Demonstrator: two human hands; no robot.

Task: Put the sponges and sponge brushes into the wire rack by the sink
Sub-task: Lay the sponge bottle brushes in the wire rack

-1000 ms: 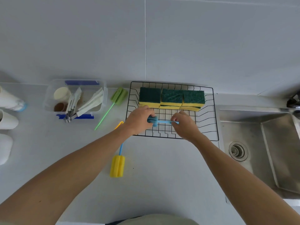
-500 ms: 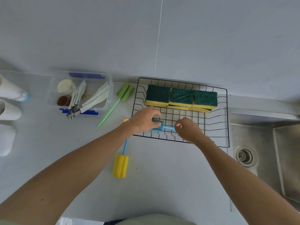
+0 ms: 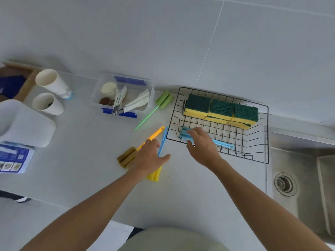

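The black wire rack stands on the counter left of the sink. Several green-and-yellow sponges line its back. A light blue sponge brush lies across the rack's front, its head at the left. My right hand is curled over it near the head. My left hand hovers with spread fingers over two brushes on the counter. One is a yellow-headed brush with a blue handle, the other an olive-headed brush with an orange handle. A green sponge brush lies left of the rack.
A clear plastic box with tongs sits at the back. Two paper cups, a white container and a leaflet are at the left. The steel sink with its drain is at the right.
My left hand let go of the blue brush's head and moved left over the counter brushes. My right hand slid along the brush toward its head. The view swung left.
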